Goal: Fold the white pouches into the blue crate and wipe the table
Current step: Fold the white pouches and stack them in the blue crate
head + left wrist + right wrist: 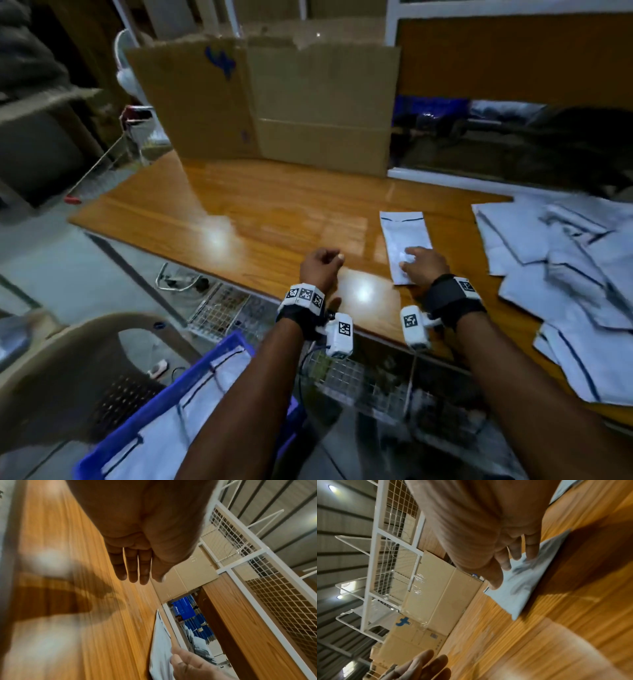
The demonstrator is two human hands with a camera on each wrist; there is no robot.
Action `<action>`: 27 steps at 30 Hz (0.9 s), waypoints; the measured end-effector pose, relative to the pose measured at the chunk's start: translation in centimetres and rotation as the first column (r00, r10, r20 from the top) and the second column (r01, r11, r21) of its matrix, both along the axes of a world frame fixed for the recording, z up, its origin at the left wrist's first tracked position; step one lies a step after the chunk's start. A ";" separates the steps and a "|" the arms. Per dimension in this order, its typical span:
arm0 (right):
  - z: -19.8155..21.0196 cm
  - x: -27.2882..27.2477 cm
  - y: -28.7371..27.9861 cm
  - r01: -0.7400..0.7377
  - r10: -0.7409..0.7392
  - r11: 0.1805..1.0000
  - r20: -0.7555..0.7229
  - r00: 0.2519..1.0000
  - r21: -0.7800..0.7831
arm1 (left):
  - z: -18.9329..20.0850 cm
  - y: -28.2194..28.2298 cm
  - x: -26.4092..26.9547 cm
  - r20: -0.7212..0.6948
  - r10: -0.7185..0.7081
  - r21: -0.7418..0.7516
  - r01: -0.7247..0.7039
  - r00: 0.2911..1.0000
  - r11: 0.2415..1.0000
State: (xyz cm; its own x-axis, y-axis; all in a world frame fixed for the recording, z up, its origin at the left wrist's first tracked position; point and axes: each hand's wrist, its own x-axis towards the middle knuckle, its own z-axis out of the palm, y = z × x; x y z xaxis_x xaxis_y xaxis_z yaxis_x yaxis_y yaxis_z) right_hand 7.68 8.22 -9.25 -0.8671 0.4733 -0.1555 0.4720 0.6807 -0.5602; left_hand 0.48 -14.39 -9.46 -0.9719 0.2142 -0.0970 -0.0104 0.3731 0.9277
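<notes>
One white pouch (405, 236) lies flat on the wooden table (260, 212), right of centre. My right hand (409, 261) rests on its near end, fingers pressing down on it (513, 563); the pouch (522, 588) looks smeared by motion there. My left hand (330, 257) hovers over bare wood to the left of the pouch, fingers straight and together (135, 574), holding nothing. A loose pile of white pouches (565, 274) covers the table's right end. The blue crate (178, 380) sits low at my left with pouches (205, 397) inside.
An upright cardboard box (274, 106) stands along the table's back edge. A white-framed window ledge (445, 178) runs at the back right. A beige plastic chair (68, 359) is beside the crate, and wire baskets (222, 308) sit below the table's near edge.
</notes>
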 end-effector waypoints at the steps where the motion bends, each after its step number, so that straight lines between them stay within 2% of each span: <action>1: -0.1 0.1 0.6 -0.050 0.048 0.998 0.057 0.997 0.029 | -0.2 1.0 0.1 0.008 -0.007 -0.022 0.007 1.000 1.000; 4: 0.0 1.1 1.1 -0.189 0.173 0.976 0.142 0.975 0.105 | -0.8 3.1 0.3 0.097 0.003 -0.072 0.005 0.995 0.997; 8: -0.6 2.8 1.8 -0.257 0.251 0.966 0.144 0.957 0.025 | -1.7 5.7 0.4 0.172 0.046 -0.109 -0.028 0.984 0.994; 10: -0.8 3.6 2.9 -0.196 0.197 0.980 0.056 0.979 -0.035 | -1.8 7.0 0.8 0.157 0.050 -0.141 -0.028 0.986 0.990; 12: -0.6 4.4 4.3 -0.083 0.081 0.995 -0.051 0.995 -0.053 | -1.5 8.2 1.4 0.147 0.033 -0.186 -0.005 0.989 0.983; 18: 0.0 6.6 9.7 0.165 -0.164 0.986 -0.083 0.983 0.000 | -0.3 11.4 3.5 0.105 -0.014 -0.337 0.049 0.994 0.940; 22: 0.6 7.7 12.0 0.233 -0.224 0.972 -0.171 0.959 0.032 | -0.8 12.2 3.4 0.089 -0.020 -0.383 0.052 0.996 0.922; 27: 1.1 9.1 13.6 0.280 -0.282 0.959 -0.306 0.909 -0.050 | -0.7 12.9 2.5 0.129 -0.008 -0.405 0.061 0.992 0.912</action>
State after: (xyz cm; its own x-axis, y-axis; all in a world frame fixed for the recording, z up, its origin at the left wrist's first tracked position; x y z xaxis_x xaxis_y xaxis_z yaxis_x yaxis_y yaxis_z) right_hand 16.80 21.79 -8.12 -0.7039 0.7041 0.0936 0.4476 0.5420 -0.7113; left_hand 2.98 -1.47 -10.20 -0.9397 0.1640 -0.3002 -0.0940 0.7201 0.6875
